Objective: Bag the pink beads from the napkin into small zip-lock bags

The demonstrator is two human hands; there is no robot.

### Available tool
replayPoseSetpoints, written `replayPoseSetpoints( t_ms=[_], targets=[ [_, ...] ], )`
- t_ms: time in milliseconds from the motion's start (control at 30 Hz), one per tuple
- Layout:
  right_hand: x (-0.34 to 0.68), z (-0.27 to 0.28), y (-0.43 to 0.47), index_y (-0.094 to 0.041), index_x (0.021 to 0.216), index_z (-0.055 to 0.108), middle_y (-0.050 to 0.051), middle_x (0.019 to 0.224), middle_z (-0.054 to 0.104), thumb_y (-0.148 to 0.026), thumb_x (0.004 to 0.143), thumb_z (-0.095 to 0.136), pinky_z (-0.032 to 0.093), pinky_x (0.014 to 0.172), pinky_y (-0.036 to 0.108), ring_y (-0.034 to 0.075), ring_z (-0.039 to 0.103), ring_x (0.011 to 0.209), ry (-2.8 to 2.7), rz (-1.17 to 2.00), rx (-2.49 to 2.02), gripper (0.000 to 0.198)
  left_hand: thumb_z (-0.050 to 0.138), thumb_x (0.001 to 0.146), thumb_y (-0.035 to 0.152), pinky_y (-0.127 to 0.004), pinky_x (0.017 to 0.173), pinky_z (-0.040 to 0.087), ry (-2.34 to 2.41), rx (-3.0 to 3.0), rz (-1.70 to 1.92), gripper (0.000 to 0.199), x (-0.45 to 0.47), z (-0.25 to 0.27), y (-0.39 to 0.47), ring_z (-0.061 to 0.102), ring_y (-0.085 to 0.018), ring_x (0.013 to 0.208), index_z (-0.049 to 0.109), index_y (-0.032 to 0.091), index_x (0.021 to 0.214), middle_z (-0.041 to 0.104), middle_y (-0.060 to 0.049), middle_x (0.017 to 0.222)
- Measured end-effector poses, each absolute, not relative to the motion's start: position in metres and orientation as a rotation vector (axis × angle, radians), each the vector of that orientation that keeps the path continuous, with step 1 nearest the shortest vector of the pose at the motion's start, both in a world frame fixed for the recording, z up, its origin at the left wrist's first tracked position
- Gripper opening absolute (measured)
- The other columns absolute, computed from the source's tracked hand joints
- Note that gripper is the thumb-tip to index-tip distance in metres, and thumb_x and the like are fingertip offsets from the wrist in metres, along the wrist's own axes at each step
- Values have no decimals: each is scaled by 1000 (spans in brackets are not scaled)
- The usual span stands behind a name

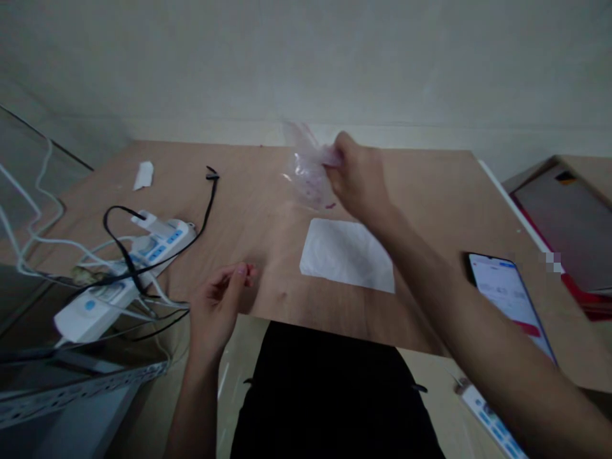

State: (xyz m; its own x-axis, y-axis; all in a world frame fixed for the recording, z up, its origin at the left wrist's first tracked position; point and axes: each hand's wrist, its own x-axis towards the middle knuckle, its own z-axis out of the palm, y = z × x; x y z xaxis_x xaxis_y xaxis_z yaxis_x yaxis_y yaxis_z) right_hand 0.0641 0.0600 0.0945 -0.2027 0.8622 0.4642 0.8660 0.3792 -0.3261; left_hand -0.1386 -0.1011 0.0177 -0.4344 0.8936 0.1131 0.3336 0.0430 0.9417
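Observation:
In the head view, my right hand (356, 169) is closed on the gathered top of a clear plastic bag (308, 175). The bag is crumpled and slightly blurred, with a small reddish mark near its bottom; whether anything is inside I cannot tell. Below it, a white rectangular sheet (347, 255) lies flat on the wooden table, its right part close under my right forearm. Near the table's front edge, my left hand (222, 290) has its fingers curled in with the thumb against them, and no object shows in it.
A white power strip (165, 245) with tangled black and white cables occupies the table's left side. Behind it lies a small white scrap (143, 175). At the right are a lit phone (509, 296) and a grey-and-red box (568, 223). Another power strip (492, 421) sits below the table edge.

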Motion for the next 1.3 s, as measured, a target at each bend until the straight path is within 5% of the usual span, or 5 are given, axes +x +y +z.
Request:
replayPoseSetpoints(
  t_ms=[300,500,800,1100,1300],
  targets=[
    [-35,-6,-25,-12,101,65,14,107,70,-11,97,42,50,84,36,25,62,103,-2596,71,-1022,24,63,82,45,-38,79,54,2377,1321,1329,41,-167,-12,-109,67,-23,87,65,17,111,70,-11,105],
    [-12,-6,-33,-6,131,54,21,140,55,-38,93,57,41,108,44,30,48,132,-2593,113,-945,50,54,89,33,-50,104,42,2259,1886,1130,39,-173,-26,-93,55,-32,123,60,15,124,61,-17,130],
    [-5,-7,-58,-4,129,59,22,137,58,-32,99,43,42,111,45,30,53,129,-2531,146,-1128,44,50,92,33,-52,96,39,2230,2227,861,29,-188,-16,-87,63,-33,106,74,23,106,75,-10,110],
    [-22,4,-49,9,134,50,27,149,41,-35,97,50,25,120,51,36,31,144,-2464,290,-1183,57,67,83,35,-33,69,53,2393,1786,1517,17,-173,21,-94,67,-18,68,75,21,86,75,-3,79],
    [-1,30,-66,-19,111,67,7,108,73,-34,93,58,56,88,33,17,68,97,-1711,834,-943,25,75,76,29,-29,69,56,1939,1347,1803,12,-119,27,-98,69,-15,69,76,21,85,76,0,77]
  ],
)
